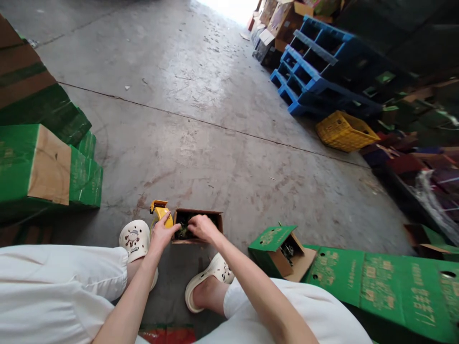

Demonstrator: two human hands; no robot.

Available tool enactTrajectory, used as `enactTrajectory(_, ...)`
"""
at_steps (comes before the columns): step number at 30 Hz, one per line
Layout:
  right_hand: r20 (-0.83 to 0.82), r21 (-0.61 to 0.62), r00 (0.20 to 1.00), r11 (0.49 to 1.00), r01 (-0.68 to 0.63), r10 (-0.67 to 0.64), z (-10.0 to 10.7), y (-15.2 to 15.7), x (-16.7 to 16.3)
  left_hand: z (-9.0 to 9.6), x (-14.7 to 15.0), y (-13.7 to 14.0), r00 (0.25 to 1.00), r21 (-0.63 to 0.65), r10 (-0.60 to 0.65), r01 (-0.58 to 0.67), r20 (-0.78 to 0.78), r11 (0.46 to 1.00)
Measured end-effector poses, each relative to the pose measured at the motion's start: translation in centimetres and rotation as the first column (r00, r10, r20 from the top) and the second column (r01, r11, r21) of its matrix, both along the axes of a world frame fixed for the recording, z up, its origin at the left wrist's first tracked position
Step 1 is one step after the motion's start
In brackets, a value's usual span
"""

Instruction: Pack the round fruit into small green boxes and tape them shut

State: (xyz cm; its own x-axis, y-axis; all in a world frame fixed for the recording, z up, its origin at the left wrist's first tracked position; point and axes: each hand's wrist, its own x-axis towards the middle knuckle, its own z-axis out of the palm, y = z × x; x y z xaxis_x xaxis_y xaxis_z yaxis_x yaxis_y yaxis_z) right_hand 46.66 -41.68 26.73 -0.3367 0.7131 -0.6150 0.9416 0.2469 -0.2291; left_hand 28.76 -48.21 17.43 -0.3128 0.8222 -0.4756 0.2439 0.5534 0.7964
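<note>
A small open cardboard box (198,241) sits on the floor between my feet, with dark green leafy stuff (183,230) inside. My right hand (203,226) reaches into it from the right, fingers bent down among the contents; whatever they pinch is hidden. At the box's left edge is my left hand (163,234), its thumb stretched toward the opening and its index finger apart from it. A yellow tape dispenser (165,217) stands against the box's left side, right by the left fingertips.
Green cartons are stacked at left (21,157). On the right lie an open green box (272,243) and a row of green cartons (380,282). Farther off are blue pallets (304,71) and a yellow crate (344,131). My white clogs (134,236) flank the small box.
</note>
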Motion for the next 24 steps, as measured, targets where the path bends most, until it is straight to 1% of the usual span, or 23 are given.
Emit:
enactTrajectory(2,0.069,0.024,0.998,1.000,-0.007,0.006,0.6,1.7,1.9,-0.3,0.0,0.0,1.000,-0.008,0.005,-0.005,-0.004,1.000)
enactTrajectory(4,0.145,0.014,0.989,1.000,-0.021,0.019,0.7,2.2,3.2,-0.5,0.0,0.0,1.000,-0.022,0.006,-0.006,-0.006,1.000)
enactTrajectory(7,0.210,0.021,0.977,0.999,-0.035,0.030,-0.1,0.5,4.0,-0.6,-0.1,0.0,1.000,-0.032,-0.002,0.002,-0.009,1.000)
enactTrajectory(11,0.269,0.120,0.962,0.993,0.004,-0.036,-1.5,-2.3,3.5,-0.6,-0.1,-0.1,1.000,-0.032,-0.024,0.024,-0.009,0.999)
enactTrajectory(15,0.295,0.146,0.952,0.988,0.043,-0.085,-1.8,-2.6,2.9,-0.4,0.1,0.0,0.997,-0.052,-0.058,0.056,-0.053,0.997)
enactTrajectory(18,0.299,0.131,0.948,0.989,0.073,-0.110,-1.3,-2.2,2.9,0.1,0.2,-0.1,0.996,-0.058,-0.064,0.061,-0.064,0.996)
enactTrajectory(20,0.281,0.101,0.954,0.992,0.076,-0.101,-0.6,-1.6,3.1,0.7,0.2,-0.2,0.996,-0.059,-0.064,0.061,-0.055,0.996)
enactTrajectory(22,0.237,0.043,0.969,0.997,0.058,-0.067,0.6,-0.4,3.6,1.5,0.2,-0.3,0.997,-0.067,-0.057,0.054,-0.055,0.996)
enactTrajectory(24,0.168,-0.012,0.985,0.999,0.033,-0.030,2.4,1.4,4.4,2.7,0.2,-0.3,0.997,-0.074,-0.034,0.029,-0.076,0.997)
